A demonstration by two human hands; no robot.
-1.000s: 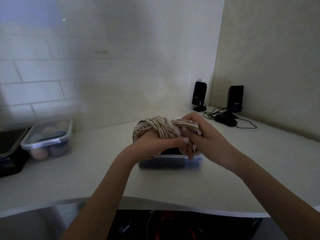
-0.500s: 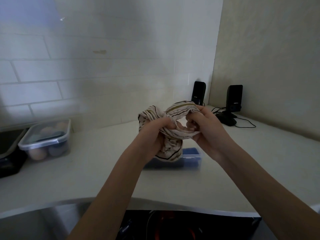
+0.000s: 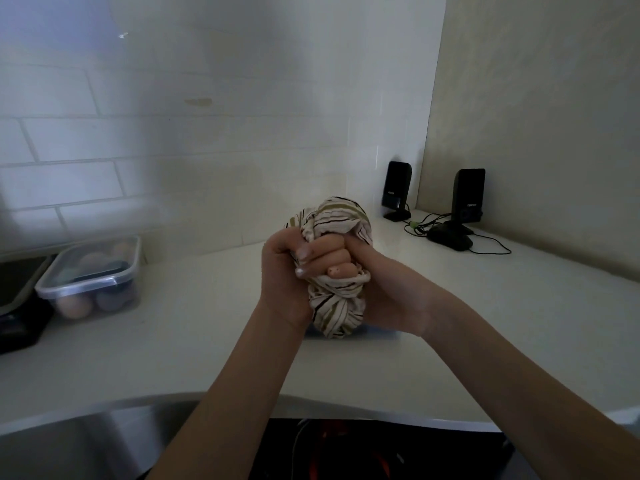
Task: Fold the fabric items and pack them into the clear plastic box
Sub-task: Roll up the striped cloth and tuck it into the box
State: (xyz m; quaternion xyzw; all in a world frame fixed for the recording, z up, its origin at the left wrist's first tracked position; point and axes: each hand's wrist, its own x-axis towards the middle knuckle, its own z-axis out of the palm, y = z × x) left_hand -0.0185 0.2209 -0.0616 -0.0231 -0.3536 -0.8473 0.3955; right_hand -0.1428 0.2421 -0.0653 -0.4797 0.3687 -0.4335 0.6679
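A cream fabric item with dark and olive stripes (image 3: 337,308) is bunched into a tight bundle above the middle of the counter. My left hand (image 3: 282,277) grips its left side with the fingers curled in. My right hand (image 3: 377,289) closes on its right side, fingers wrapped over the cloth. Behind and below the bundle sits the clear plastic box with a blue edge (image 3: 381,332), almost wholly hidden by my hands and the cloth.
A lidded clear container with round items inside (image 3: 91,277) stands at the left, next to a black object (image 3: 19,320). Two black speakers (image 3: 396,190) (image 3: 467,199) with cables sit in the back right corner. The pale counter (image 3: 173,341) ends in a curved front edge.
The fabric went from being stretched open between my hands to a tighter bundle. Both hands have drawn closer together and now clasp it.
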